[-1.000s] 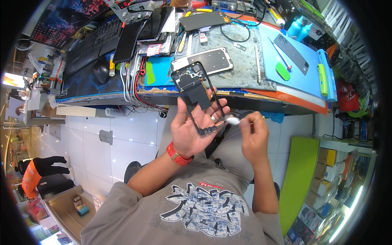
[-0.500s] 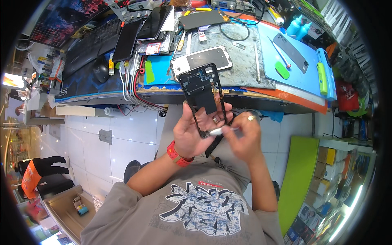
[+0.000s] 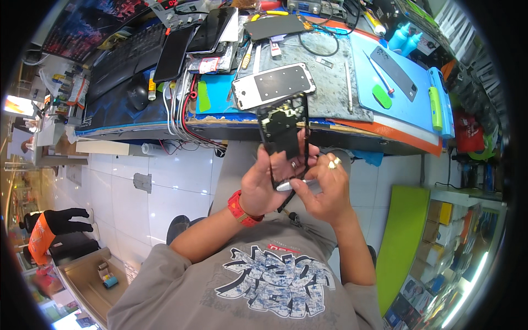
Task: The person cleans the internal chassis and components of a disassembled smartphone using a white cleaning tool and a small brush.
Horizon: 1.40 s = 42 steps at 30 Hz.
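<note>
A black phone mid-frame, tilted upright with an open gap at its lower end, rests in my left hand. Its thumb presses one long side, and the fingers wrap behind and around the other; a ring shows through the gap. My right hand pinches a slim tool with a pale, rounded tip, whose exact kind I cannot make out. That tip lies against the frame's bottom edge. Just beyond, on the bench, sits a white-edged phone part with a dark panel.
On the grey work mat lie tools and a cable. A blue mat at right carries a phone back, a screwdriver and a green pad. Dark phones are stacked at left, near a mouse.
The frame has shifted right and slightly down toward me, its surface now catching light differently. My right hand has turned a little, and the pale tip sits slightly lower.
</note>
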Tool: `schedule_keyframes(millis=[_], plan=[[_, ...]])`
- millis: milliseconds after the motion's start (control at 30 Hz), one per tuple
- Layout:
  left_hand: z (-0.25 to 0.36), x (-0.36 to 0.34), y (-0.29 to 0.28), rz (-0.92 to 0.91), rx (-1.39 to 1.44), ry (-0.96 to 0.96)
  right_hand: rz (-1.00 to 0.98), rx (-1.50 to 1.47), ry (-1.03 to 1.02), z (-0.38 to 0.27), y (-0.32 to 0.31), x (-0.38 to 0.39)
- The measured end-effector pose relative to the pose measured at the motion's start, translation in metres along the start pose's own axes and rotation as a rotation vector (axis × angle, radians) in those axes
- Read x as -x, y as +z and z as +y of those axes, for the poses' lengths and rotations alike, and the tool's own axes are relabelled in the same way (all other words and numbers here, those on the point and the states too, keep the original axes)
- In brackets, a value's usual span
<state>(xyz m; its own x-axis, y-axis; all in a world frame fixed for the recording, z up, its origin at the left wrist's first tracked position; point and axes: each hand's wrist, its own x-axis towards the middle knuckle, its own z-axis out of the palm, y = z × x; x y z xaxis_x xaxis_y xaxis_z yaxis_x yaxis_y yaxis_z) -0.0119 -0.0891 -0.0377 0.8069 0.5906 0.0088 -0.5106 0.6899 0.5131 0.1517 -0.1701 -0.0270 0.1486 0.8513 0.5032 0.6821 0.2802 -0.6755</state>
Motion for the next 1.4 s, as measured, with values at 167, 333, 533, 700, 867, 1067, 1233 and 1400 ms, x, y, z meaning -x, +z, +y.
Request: schedule_keyframes(millis=[167, 333, 533, 700, 867, 1067, 1233, 1400], plan=[[0.008, 0.000, -0.003, 0.055, -0.048, 0.000, 0.062, 0.037, 0.132, 0.027, -0.030, 0.005], [-0.001, -0.002, -0.007, 0.014, 0.078, -0.026, -0.058, -0.039, -0.054, -0.008, -0.010, -0.007], [0.001, 0.000, -0.004, -0.029, 0.113, -0.018, -0.033, -0.024, 0.030, -0.005, -0.006, -0.004], [0.004, 0.003, 0.001, -0.059, 0.058, 0.046, 0.047, 0.062, 0.231, 0.027, -0.036, 0.012], [0.006, 0.003, 0.004, -0.130, 0.039, 0.058, 0.026, -0.047, 0.227, 0.011, -0.041, 0.011], [-0.003, 0.005, 0.005, 0.010, 0.005, 0.026, 0.017, -0.037, 0.145, 0.007, -0.016, 0.007], [-0.004, 0.010, 0.003, 0.054, 0.054, 0.085, -0.055, -0.057, 0.005, -0.009, -0.001, 0.009], [0.005, 0.003, -0.008, 0.077, -0.162, 0.206, 0.312, 0.071, 0.530, 0.032, -0.041, 0.016]])
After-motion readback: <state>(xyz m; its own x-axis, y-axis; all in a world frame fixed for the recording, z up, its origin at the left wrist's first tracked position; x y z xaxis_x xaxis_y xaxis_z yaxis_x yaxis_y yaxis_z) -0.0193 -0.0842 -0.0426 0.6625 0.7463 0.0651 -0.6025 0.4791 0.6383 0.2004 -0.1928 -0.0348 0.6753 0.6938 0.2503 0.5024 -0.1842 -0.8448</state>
